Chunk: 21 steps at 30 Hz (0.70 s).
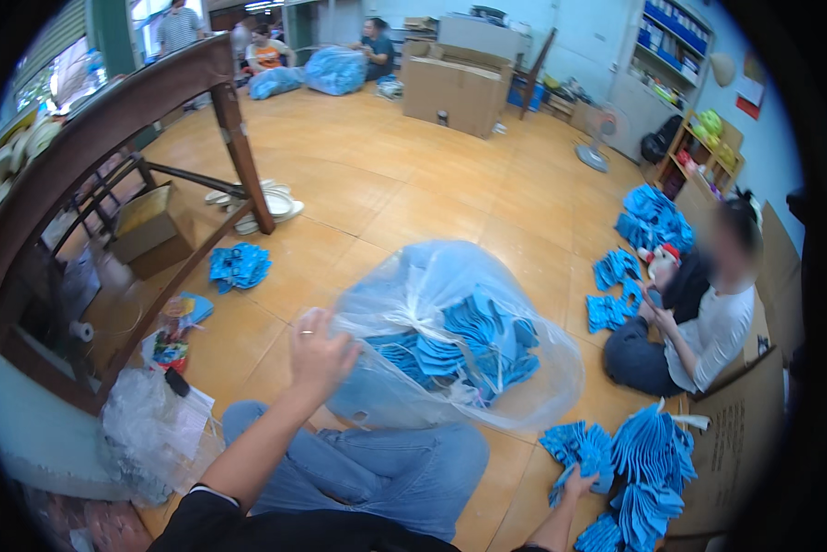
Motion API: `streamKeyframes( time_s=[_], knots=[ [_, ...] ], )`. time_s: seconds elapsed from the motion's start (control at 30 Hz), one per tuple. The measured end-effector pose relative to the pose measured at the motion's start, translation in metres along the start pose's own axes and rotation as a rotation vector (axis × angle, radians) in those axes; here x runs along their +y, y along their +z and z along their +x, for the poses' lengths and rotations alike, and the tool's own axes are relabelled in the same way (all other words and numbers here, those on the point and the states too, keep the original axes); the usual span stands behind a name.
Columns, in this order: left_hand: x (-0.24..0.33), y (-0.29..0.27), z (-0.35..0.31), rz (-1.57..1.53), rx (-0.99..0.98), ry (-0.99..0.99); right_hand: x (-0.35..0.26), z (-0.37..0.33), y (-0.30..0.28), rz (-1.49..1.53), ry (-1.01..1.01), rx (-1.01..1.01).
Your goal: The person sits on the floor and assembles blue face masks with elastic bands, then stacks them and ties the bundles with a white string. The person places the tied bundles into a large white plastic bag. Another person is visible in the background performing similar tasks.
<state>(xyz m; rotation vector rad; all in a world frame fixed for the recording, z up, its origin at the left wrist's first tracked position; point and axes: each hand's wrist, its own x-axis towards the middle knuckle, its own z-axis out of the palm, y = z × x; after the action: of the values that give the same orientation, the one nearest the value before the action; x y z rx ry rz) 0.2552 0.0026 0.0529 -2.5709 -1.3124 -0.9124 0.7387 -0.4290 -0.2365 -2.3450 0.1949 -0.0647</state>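
In front of my crossed legs sits a large clear plastic bag (551, 368), with stacks of blue fabric pieces (478, 336) showing inside. My left hand (320, 357) is closed at the bag's left edge, fingers curled on the plastic. Down at the right, my right hand (575, 484) grips a bundle of blue fabric pieces (574, 446) on the floor. Beside that bundle stands a taller pile of blue fabric pieces (648, 451), fanned in layers, with a white strip at its top. The fingertips of my right hand are partly hidden by the fabric.
A seated person (699, 313) at the right has more blue bundles (653, 221) close by. Left are a wooden frame (239, 138), a small blue bundle (240, 267) and crumpled clear plastic (147, 414). Farther back stand a cardboard box (455, 92) and a fan (597, 138).
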Motion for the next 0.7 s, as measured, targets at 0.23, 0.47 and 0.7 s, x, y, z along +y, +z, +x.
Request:
streamKeyframes(
  time_s=[0.23,0.47,0.7],
  knots=[
    [-0.024,0.013,0.028,0.063,-0.041,0.131,-0.059,-0.088,-0.049,1.048,-0.021,-0.431],
    [-0.046,0.037,0.034,0.116,-0.189,0.217,-0.194,-0.147,-0.099,1.223,-0.121,-0.502],
    [-0.063,0.038,0.027,0.114,-0.618,-0.027,-0.277,-0.193,-0.050,1.200,-0.207,-0.699]
  ],
)
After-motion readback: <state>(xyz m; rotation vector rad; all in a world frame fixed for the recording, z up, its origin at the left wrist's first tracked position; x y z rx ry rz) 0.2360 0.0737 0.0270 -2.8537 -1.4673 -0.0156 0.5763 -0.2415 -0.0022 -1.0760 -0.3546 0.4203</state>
